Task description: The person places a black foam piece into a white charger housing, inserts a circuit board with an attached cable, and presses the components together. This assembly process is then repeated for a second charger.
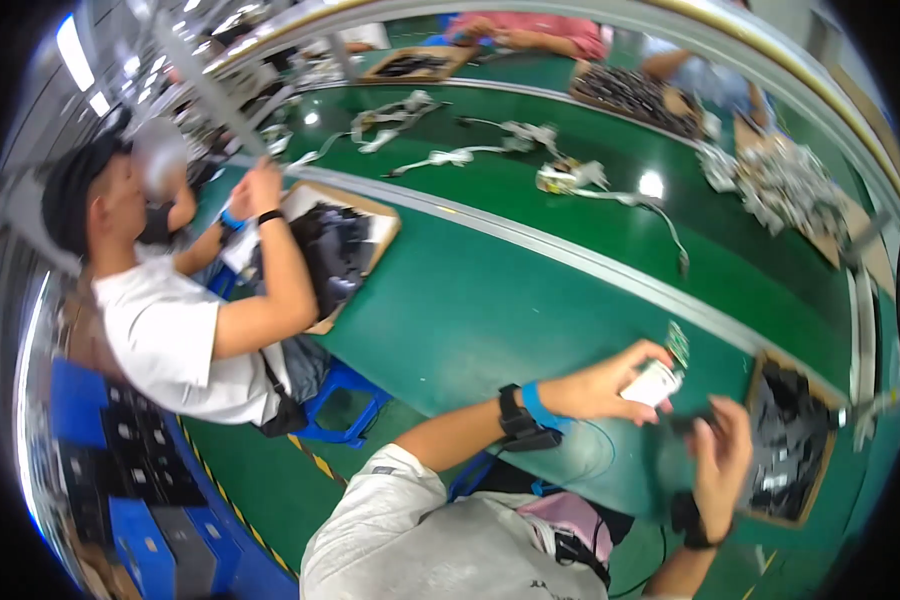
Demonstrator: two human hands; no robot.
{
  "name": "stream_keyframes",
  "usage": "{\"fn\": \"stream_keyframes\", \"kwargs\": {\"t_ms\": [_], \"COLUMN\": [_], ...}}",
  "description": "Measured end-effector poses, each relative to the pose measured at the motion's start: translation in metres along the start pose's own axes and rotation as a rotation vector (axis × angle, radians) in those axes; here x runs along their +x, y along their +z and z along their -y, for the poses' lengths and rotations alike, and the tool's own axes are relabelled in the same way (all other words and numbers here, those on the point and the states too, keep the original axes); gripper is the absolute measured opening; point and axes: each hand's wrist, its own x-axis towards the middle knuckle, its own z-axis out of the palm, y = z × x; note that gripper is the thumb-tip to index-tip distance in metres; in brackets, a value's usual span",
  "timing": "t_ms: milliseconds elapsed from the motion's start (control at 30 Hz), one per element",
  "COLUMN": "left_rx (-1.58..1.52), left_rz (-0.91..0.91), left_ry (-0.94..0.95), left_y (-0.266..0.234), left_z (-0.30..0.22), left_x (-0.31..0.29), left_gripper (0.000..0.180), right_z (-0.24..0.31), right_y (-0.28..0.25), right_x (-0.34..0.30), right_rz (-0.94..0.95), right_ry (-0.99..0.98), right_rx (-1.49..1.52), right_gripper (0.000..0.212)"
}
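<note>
Over the right part of the green table, my left hand (pixel 610 388) is closed on a small white plastic housing (pixel 652 384). A small green circuit board (pixel 678 343) shows just beyond the housing; whether the two are joined I cannot tell. My right hand (pixel 727 455), a little to the right, pinches a small black piece (pixel 686 423), blurred by motion. That piece is close to the housing but appears apart from it. A blue wrist strap (pixel 540 402) with a thin blue cord is on my left wrist.
At right, a cardboard tray (pixel 823 475) holds black plastic pieces. Beyond a metal rail (pixel 530 237), white cabled parts (pixel 570 177) lie on a dark green belt (pixel 370 165). A co-worker (pixel 175 330) sits at left by another tray (pixel 388 232). A blue stool (pixel 342 405) stands between us.
</note>
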Motion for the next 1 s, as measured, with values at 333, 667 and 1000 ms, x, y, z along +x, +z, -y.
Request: {"fn": "stream_keyframes", "kwargs": {"t_ms": [333, 667, 1000], "left_rx": [0.106, 0.065, 0.188], "left_rz": [-0.312, -0.177, -0.169], "left_ry": [0.081, -0.007, -0.053], "left_y": [0.000, 0.003, -0.002], "left_z": [0.009, 0.018, 0.017], "left_x": [0.018, 0.022, 0.023], "left_gripper": [0.060, 0.050, 0.034], "right_z": [-0.022, -0.032, -0.016], "right_y": [0.020, 0.023, 0.019], "right_x": [0.050, 0.050, 0.053], "right_rz": [0.183, 0.014, 0.029], "right_ry": [-0.008, -0.177, -0.533], "right_rx": [0.231, 0.219, -0.511], "right_gripper": [0.022, 0.020, 0.042]}}
